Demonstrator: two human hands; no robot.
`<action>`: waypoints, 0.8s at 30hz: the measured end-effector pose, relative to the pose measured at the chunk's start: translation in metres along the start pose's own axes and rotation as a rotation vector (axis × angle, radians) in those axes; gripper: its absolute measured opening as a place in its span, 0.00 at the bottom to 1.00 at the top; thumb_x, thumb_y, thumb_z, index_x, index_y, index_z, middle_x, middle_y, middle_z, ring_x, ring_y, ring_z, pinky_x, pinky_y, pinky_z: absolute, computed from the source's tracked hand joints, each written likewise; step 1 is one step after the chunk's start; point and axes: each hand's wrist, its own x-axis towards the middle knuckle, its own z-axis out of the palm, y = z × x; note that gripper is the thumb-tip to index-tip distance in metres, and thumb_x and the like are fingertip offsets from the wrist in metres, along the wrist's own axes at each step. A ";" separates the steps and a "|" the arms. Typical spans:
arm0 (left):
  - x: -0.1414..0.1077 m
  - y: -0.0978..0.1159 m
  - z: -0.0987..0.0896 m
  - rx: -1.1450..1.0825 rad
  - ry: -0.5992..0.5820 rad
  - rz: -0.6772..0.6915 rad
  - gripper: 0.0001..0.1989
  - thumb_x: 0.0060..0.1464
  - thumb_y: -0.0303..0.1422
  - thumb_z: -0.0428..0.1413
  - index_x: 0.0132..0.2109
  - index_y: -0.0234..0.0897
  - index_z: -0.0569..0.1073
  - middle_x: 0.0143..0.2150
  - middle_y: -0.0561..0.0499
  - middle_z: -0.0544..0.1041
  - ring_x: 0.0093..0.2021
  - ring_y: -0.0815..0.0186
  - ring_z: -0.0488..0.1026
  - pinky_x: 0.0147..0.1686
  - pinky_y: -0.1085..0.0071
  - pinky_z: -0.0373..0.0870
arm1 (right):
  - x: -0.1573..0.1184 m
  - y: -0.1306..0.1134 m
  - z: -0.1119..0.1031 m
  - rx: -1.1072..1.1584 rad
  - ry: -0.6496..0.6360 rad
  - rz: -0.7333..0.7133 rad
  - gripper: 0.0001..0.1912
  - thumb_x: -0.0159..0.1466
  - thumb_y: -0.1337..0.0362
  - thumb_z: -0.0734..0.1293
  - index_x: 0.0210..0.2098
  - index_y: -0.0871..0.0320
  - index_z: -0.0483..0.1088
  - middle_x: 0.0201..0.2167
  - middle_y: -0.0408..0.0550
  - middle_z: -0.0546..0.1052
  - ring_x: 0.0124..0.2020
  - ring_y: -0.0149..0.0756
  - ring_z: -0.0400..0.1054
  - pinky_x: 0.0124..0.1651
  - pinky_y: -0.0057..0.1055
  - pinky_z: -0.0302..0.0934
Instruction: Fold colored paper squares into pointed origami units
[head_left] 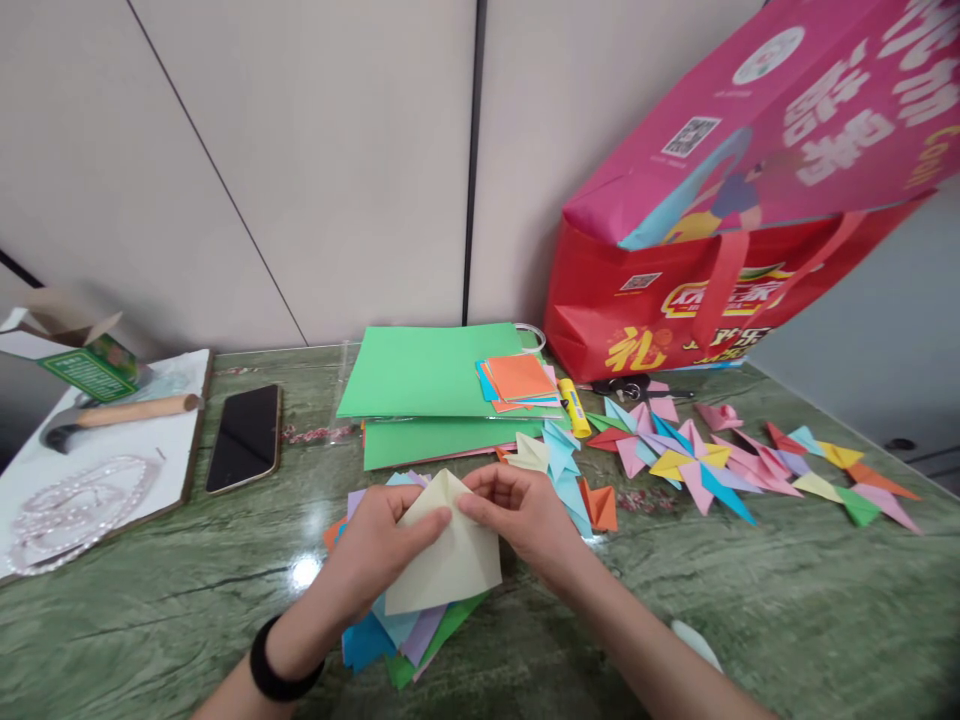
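A pale yellow sheet of origami paper with crease lines is held up between both hands. My left hand pinches its upper left side, thumb on the front. At the upper right edge, my right hand grips it between thumb and fingers. Under the sheet lies a fanned pile of coloured paper in blue, purple and green, partly hidden by the sheet and my left hand. Just beyond my right hand are folded light blue paper pieces and an orange folded piece.
Green paper packs carry small coloured squares. A yellow glue stick stands beside many folded paper pieces. Red and pink bags are behind. Leftward lie a phone, a hammer, a bead string and an opened box.
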 end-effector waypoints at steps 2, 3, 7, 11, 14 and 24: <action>0.000 0.002 0.000 0.063 0.021 0.015 0.16 0.47 0.43 0.52 0.28 0.30 0.70 0.21 0.55 0.63 0.21 0.71 0.57 0.19 0.76 0.51 | 0.000 -0.002 0.000 0.000 -0.011 -0.034 0.10 0.48 0.62 0.71 0.29 0.59 0.71 0.26 0.43 0.75 0.27 0.30 0.68 0.32 0.28 0.61; -0.001 0.003 0.001 0.096 0.022 0.025 0.16 0.47 0.42 0.52 0.27 0.31 0.70 0.21 0.55 0.62 0.20 0.72 0.57 0.18 0.76 0.50 | -0.001 -0.002 0.000 0.002 -0.015 -0.050 0.11 0.48 0.62 0.71 0.31 0.59 0.71 0.27 0.43 0.75 0.29 0.31 0.68 0.33 0.28 0.61; -0.001 0.005 0.004 0.186 -0.016 0.056 0.13 0.47 0.39 0.51 0.23 0.33 0.66 0.19 0.57 0.59 0.19 0.73 0.54 0.17 0.78 0.49 | -0.001 -0.003 0.000 -0.025 -0.001 -0.054 0.09 0.50 0.63 0.70 0.31 0.59 0.72 0.26 0.43 0.76 0.29 0.31 0.69 0.33 0.28 0.61; -0.001 0.004 0.006 0.163 -0.069 0.047 0.13 0.48 0.39 0.51 0.25 0.32 0.68 0.21 0.56 0.62 0.20 0.73 0.56 0.18 0.78 0.50 | -0.001 -0.001 0.000 -0.052 0.047 -0.041 0.07 0.50 0.62 0.70 0.28 0.59 0.73 0.26 0.44 0.76 0.28 0.31 0.68 0.32 0.28 0.61; -0.001 0.004 0.007 0.148 -0.074 0.050 0.13 0.48 0.39 0.52 0.26 0.32 0.69 0.21 0.56 0.64 0.21 0.73 0.57 0.18 0.78 0.51 | 0.000 0.000 0.000 -0.049 0.077 -0.040 0.07 0.50 0.62 0.70 0.28 0.59 0.73 0.25 0.44 0.75 0.27 0.31 0.68 0.31 0.28 0.60; -0.001 0.001 0.006 -0.158 -0.082 -0.043 0.15 0.45 0.41 0.57 0.27 0.31 0.71 0.20 0.56 0.67 0.20 0.74 0.59 0.18 0.78 0.51 | -0.002 -0.008 -0.001 -0.080 -0.035 -0.075 0.05 0.51 0.65 0.68 0.28 0.59 0.73 0.27 0.43 0.75 0.28 0.30 0.67 0.31 0.27 0.59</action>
